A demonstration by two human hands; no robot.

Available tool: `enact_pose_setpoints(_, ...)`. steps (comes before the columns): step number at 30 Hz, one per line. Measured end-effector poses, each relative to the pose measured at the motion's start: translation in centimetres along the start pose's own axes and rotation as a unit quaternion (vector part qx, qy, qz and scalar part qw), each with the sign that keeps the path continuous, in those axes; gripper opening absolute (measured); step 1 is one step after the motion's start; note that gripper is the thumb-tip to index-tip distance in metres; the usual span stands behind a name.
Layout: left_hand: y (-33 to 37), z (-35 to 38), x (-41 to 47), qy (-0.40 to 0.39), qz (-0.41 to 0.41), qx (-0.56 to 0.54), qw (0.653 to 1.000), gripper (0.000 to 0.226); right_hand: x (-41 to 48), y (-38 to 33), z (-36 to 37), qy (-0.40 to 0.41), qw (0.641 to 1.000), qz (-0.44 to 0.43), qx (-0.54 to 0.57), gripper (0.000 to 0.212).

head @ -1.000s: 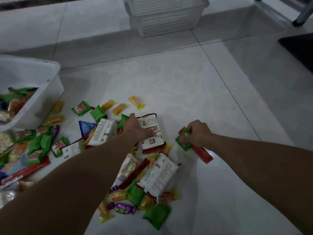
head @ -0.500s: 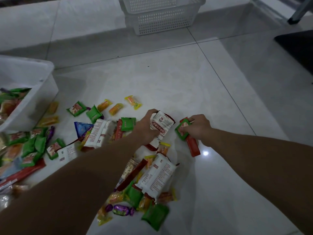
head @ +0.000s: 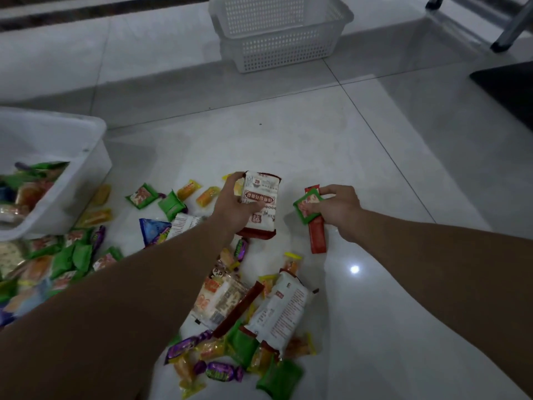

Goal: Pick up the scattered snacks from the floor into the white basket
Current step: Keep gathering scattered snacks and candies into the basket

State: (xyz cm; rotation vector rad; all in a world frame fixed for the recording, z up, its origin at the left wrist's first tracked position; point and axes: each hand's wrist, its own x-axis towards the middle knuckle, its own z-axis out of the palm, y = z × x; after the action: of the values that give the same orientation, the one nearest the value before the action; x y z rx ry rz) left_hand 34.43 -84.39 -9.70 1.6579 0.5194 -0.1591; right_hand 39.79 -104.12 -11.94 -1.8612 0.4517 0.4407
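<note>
Both hands hold snacks
Left hand [head: 233,207] grips a white-and-red foil packet [head: 261,197]; right hand [head: 339,210] pinches a green square sachet [head: 306,208]; bare tiled floor [head: 288,140] reaches the white perforated plastic basket [head: 279,50].

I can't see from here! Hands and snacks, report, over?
Left hand grips white packet. Right hand holds green packet and red stick. Bin at left holds snacks; more lie on floor. Nothing blocks the way.

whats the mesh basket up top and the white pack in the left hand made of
Mesh basket: likely moulded white plastic, matte; even grid of holes. White pack in the left hand: probably printed plastic film, faintly glossy; dark red sealed ends.
</note>
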Motion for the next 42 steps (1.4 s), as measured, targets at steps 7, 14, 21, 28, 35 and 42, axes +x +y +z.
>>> enact_pose_setpoints(7, 4.1, -5.9, 0.7, 0.040, 0.016, -0.062, 0.997, 0.065, -1.3, -7.4, 5.2, -0.032, 0.995, -0.041, 0.081, 0.042)
enact_pose_setpoints(14, 8.3, -16.7, 1.1, 0.129, 0.069, -0.108, 0.983, 0.064, -4.1, -14.4, 12.9, -0.076, 0.989, -0.086, 0.092, 0.041)
enact_pose_setpoints(21, 8.2, -29.1, 0.7, 0.205, 0.069, -0.131, 0.968, 0.065, -6.7, -18.8, 23.9, -0.120, 0.984, -0.100, 0.086, 0.042)
enact_pose_setpoints(28, 6.2, -38.1, 1.0, 0.240, 0.037, -0.142, 0.960, 0.077, -8.5, -21.3, 34.1, -0.156, 0.981, -0.095, 0.066, 0.036)
enact_pose_setpoints(35, 2.9, -43.6, 1.7, 0.255, -0.013, -0.141, 0.957, 0.077, -9.1, -22.8, 41.1, -0.156, 0.984, -0.084, 0.029, 0.028)
enact_pose_setpoints(42, -0.7, -44.8, 2.9, 0.217, -0.077, -0.109, 0.967, 0.068, -8.5, -23.8, 44.4, -0.136, 0.988, -0.075, -0.011, 0.036)
